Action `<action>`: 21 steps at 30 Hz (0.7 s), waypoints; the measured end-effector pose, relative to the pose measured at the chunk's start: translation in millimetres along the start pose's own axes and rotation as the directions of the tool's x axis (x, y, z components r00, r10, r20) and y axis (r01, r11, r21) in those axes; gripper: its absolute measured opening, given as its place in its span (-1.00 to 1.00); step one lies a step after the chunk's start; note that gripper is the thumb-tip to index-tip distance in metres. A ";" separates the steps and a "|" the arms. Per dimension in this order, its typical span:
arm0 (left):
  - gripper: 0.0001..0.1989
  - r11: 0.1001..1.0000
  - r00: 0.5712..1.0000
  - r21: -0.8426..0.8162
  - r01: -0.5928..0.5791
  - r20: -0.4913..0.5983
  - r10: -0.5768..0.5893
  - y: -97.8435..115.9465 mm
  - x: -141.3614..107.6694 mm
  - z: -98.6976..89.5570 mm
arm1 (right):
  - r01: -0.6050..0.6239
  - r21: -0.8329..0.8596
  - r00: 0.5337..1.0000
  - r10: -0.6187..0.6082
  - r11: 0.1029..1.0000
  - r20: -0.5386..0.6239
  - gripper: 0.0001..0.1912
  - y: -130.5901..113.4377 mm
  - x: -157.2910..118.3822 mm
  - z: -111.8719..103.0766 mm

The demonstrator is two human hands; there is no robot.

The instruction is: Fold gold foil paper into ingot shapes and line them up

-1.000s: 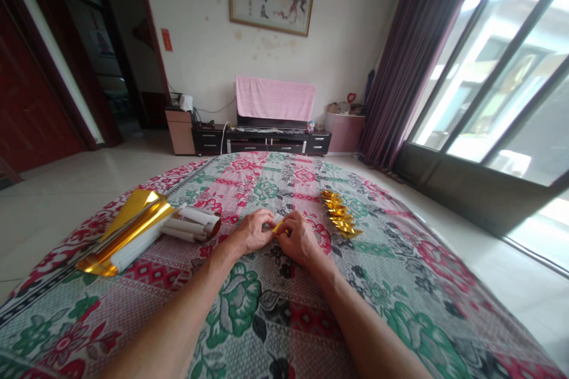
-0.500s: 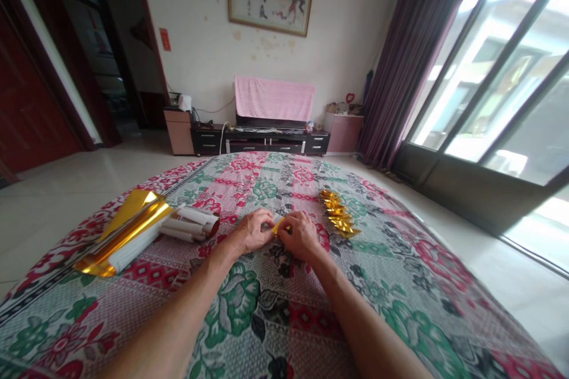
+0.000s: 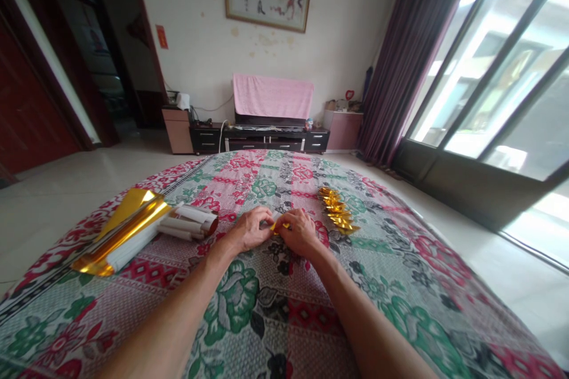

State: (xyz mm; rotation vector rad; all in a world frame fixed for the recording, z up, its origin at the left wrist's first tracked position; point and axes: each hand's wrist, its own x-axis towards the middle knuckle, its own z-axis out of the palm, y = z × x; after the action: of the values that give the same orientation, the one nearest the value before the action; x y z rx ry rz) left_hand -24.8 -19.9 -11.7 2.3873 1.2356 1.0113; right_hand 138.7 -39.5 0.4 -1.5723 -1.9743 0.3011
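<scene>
Over the middle of the cloth-covered table, my left hand [image 3: 252,230] and my right hand [image 3: 299,232] meet, fingertips almost touching. Both pinch a small piece of gold foil paper [image 3: 274,228], white on one side; the fingers hide most of it. To the right of my right hand lies a row of folded gold paper pieces [image 3: 338,212], set close together. Left of my left hand are several white paper rolls [image 3: 189,224]. Beside them rests a stack of curled gold foil sheets [image 3: 128,234] with white backs.
A flowered cloth [image 3: 231,302] in red, green and grey covers the round table. Beyond its far edge stands a low black cabinet [image 3: 208,137] with a pink towel [image 3: 273,95] over a screen. At the right are a purple curtain [image 3: 400,65] and glazed doors.
Around the gold foil paper my fingers have shifted slightly, and less of its yellow face shows. The view has moved a little; the other papers lie as before.
</scene>
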 end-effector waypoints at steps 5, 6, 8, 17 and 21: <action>-0.90 1.000 1.000 0.006 -0.013 -0.008 0.013 -1.6 0.5 1.4 | 0.021 0.001 1.000 -0.021 1.000 -0.023 -0.81 0.8 -2.2 3.2; -0.90 1.000 1.000 0.006 -0.019 -0.013 0.019 -2.2 0.5 1.7 | 0.025 0.000 0.999 -0.025 1.000 -0.035 -0.80 1.1 -2.4 4.1; -0.90 1.000 0.999 0.004 -0.028 -0.019 0.028 -3.3 0.2 2.3 | 0.037 0.007 0.998 -0.036 0.999 -0.051 -0.78 1.4 -2.6 5.0; -0.89 0.998 0.998 0.040 -0.049 -0.023 0.050 2.2 1.3 -1.0 | 0.112 -0.024 0.993 -0.113 0.993 -0.024 -0.79 3.9 -5.9 -4.6; -0.87 0.995 0.997 0.074 -0.072 -0.016 0.073 5.4 2.6 -3.9 | 0.150 -0.029 0.989 -0.150 0.988 -0.007 -0.79 2.3 -8.3 -7.0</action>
State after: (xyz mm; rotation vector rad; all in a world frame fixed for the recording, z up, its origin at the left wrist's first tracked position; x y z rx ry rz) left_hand -23.1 -21.4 -4.9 2.5007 1.2205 1.0285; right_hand 145.7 -47.9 2.2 -1.4301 -2.0845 0.2056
